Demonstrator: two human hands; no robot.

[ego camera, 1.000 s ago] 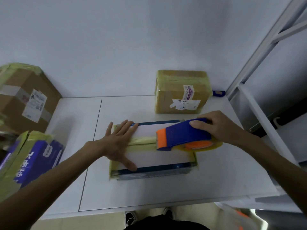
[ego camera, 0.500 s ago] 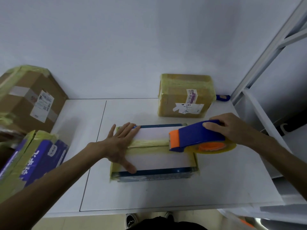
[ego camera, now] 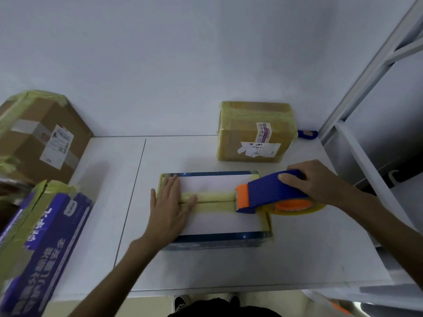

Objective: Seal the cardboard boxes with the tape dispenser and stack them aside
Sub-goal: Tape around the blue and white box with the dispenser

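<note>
Left hand spread flat on white box; right hand grips one tape dispenser; three more boxes around.

White table fills centre of frame; thin dark seam runs front-to-back, left of centre. Plain white wall across upper half. White metal rack w/ slanted uprights, right edge. Small blue obj. at table's rear right corner, by wall; type unclear. Dark shoe bottom centre, below table edge.
</note>
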